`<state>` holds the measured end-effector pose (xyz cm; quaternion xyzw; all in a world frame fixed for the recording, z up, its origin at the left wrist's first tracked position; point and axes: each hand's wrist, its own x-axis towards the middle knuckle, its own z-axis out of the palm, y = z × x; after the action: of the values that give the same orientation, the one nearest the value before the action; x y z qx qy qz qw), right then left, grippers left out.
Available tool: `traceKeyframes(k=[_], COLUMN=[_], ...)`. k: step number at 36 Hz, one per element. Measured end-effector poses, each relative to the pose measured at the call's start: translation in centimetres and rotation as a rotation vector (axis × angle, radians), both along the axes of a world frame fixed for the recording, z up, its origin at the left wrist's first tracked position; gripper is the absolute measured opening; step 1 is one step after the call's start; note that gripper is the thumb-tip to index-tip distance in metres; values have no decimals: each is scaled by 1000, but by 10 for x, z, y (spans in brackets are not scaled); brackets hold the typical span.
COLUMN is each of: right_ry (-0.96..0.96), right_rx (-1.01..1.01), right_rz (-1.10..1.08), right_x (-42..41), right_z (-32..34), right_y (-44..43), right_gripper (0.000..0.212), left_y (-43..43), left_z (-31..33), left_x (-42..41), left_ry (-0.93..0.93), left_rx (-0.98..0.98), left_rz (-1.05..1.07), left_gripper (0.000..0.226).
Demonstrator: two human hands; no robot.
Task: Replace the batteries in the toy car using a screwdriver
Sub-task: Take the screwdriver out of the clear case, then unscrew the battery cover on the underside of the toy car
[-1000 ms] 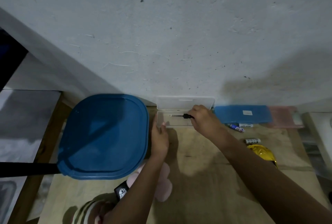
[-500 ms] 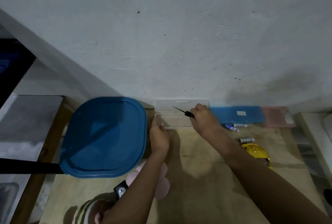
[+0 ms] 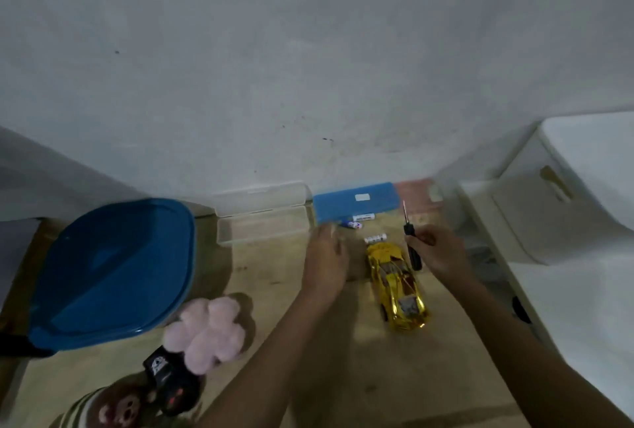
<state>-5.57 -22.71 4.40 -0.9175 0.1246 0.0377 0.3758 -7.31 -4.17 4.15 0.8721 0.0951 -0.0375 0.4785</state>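
A shiny yellow toy car [image 3: 398, 286] lies on the wooden table between my two hands. My right hand [image 3: 437, 249] grips a black-handled screwdriver [image 3: 410, 235], its tip pointing up toward the wall, just right of the car. My left hand [image 3: 324, 257] hovers left of the car with loose fingers and nothing in it. Loose batteries lie behind the car: a white one [image 3: 375, 239] at its far end, and two more [image 3: 356, 220] by a blue case [image 3: 356, 201].
An open clear plastic box [image 3: 262, 218] stands against the wall. A large blue lid [image 3: 106, 273] covers the table's left side. A pink plush [image 3: 206, 331] and a black remote [image 3: 171, 383] lie near the front. A white cabinet [image 3: 562, 208] stands right.
My right hand lifted the screwdriver out of the clear box and carried it right, beside the car. My left hand left the box and moved right. The view shifted right.
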Motion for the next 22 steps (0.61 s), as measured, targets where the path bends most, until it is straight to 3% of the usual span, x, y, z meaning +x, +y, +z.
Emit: traceKeyframes(k=[4,8,12,15,18,22], right_ry=[108,183,284,275,278,335], right_rx=[-13,-46,-6,19,6,-5], right_rz=[-41,-26,11,21,48,91], right_x=[-27,-37,-44,-48,-51,-50], right_z=[-22,-44,-49,-52,-53,-50], right_y=[-41,-64,-68,-68,-72,-76], right_gripper=[19,16,9,26,28,9], left_y=[-53,-89,-110,-112,-109,-100], left_z=[-16,-25,-28,-28,-27,-24], left_x=[-17,-31,-40,-40,-38,-40], left_ry=[241,373,415,431,461,506], left_rx=[59,157,281,302,281,221], left_rz=[-203,-273,-242,-240,-240,-191], left_gripper=[61,79,95,109,116,113])
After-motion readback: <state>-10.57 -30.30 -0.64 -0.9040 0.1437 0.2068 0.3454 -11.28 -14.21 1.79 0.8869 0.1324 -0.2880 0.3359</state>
